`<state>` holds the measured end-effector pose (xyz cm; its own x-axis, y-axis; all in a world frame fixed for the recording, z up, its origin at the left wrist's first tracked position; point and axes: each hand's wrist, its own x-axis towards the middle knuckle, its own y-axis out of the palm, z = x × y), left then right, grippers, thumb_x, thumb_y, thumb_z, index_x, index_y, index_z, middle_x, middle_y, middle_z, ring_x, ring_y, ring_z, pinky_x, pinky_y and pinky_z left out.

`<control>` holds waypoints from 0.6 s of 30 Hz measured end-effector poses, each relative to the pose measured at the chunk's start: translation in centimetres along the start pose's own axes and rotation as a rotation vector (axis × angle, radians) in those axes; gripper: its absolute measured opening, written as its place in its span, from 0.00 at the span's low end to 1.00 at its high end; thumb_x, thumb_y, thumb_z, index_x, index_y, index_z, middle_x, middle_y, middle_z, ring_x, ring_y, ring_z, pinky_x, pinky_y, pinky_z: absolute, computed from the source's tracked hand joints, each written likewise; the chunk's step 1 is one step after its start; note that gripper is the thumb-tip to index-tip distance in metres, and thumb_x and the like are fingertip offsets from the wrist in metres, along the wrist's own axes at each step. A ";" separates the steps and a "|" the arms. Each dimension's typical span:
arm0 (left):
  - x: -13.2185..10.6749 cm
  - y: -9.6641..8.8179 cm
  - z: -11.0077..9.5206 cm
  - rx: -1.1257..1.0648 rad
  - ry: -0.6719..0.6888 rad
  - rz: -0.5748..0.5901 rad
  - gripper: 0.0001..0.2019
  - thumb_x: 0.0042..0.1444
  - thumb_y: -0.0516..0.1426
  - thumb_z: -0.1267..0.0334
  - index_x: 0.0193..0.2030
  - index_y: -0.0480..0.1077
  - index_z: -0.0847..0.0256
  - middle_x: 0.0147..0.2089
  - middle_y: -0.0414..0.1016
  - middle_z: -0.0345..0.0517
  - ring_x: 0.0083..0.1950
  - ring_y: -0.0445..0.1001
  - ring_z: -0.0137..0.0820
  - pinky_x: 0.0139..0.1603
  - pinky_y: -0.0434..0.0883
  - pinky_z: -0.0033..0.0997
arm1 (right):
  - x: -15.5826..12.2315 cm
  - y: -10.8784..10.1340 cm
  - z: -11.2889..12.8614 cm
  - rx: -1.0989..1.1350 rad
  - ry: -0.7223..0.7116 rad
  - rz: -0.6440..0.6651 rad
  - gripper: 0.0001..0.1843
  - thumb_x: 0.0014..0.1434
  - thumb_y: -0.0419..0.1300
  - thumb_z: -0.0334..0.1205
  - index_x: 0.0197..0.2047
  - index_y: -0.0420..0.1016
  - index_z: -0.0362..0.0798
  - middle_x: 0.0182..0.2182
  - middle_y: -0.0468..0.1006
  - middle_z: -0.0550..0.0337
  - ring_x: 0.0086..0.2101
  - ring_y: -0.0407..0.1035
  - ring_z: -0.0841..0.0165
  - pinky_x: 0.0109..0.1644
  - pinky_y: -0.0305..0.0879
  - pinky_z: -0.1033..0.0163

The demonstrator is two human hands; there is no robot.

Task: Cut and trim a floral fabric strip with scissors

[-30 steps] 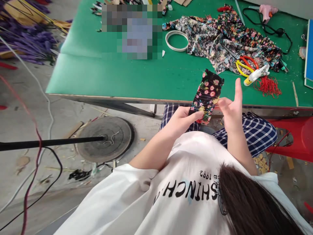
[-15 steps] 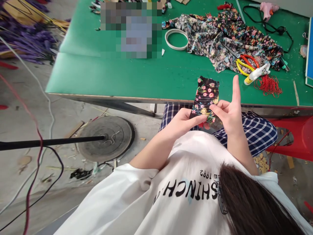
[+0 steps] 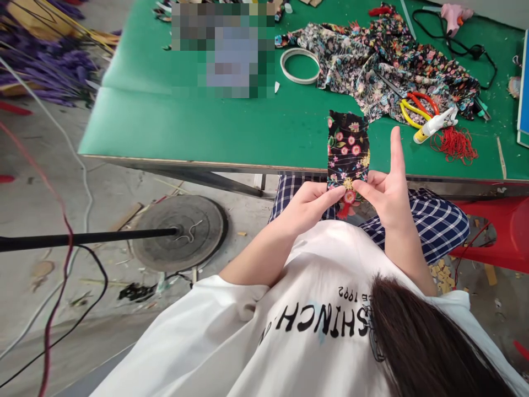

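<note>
Green table (image 3: pixel 185 127), floral strip (image 3: pixel 347 146), shirt (image 3: pixel 231 353) lettered "SHINCH", "1992".

Green table (image 3: pixel 185 127): white tape ring (image 3: pixel 300 66) beside crumpled floral fabric (image 3: pixel 372 60); scissors (image 3: pixel 408 108), glue bottle (image 3: pixel 433 125), red thread (image 3: pixel 452 146) near it; pink glue gun (image 3: pixel 452 14) at far edge; purple flower stems (image 3: pixel 45 71) left of table

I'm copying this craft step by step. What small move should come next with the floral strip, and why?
Likely lower the raised forefinger of the right hand onto the floral strip. The left hand and right hand pinch only its lower end, by the red tassel, so the rest stands unsupported above the green table.
</note>
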<state>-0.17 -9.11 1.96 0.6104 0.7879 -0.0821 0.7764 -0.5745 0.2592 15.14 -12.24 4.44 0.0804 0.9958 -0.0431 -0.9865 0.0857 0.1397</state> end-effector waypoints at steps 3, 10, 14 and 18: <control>0.1 0.0 0.0 -0.057 -0.020 0.014 0.30 0.53 0.52 0.34 0.26 0.76 0.62 0.26 0.77 0.48 0.33 0.78 0.37 0.39 0.76 0.38 | 0.1 0.0 -0.2 0.044 0.038 0.009 0.56 0.52 0.65 0.46 0.70 0.28 0.61 0.20 0.70 0.75 0.19 0.64 0.73 0.23 0.66 0.67; 0.3 0.4 -0.3 -0.044 -0.084 -0.054 0.31 0.49 0.53 0.33 0.24 0.76 0.62 0.23 0.75 0.47 0.30 0.77 0.36 0.35 0.76 0.35 | 0.4 -0.2 -1.3 -0.070 0.081 0.020 0.52 0.55 0.59 0.60 0.70 0.28 0.64 0.27 0.74 0.70 0.22 0.66 0.73 0.25 0.67 0.67; 0.1 0.9 -0.4 -0.003 -0.080 -0.166 0.21 0.46 0.63 0.44 0.23 0.75 0.63 0.21 0.75 0.45 0.24 0.73 0.30 0.27 0.72 0.29 | 0.2 0.0 -1.0 -0.064 0.026 -0.002 0.54 0.53 0.61 0.58 0.69 0.27 0.65 0.26 0.73 0.70 0.22 0.65 0.73 0.27 0.69 0.65; -0.1 1.1 -0.5 0.054 -0.021 -0.185 0.24 0.47 0.62 0.40 0.24 0.75 0.64 0.21 0.75 0.46 0.22 0.71 0.27 0.24 0.70 0.27 | 0.1 0.0 -0.9 -0.058 -0.018 -0.029 0.54 0.52 0.62 0.60 0.70 0.31 0.64 0.23 0.71 0.71 0.21 0.64 0.73 0.27 0.70 0.65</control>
<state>0.53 -9.68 2.77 0.4593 0.8766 -0.1435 0.8826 -0.4320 0.1858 15.00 -12.18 3.57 0.1108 0.9934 -0.0281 -0.9903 0.1128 0.0816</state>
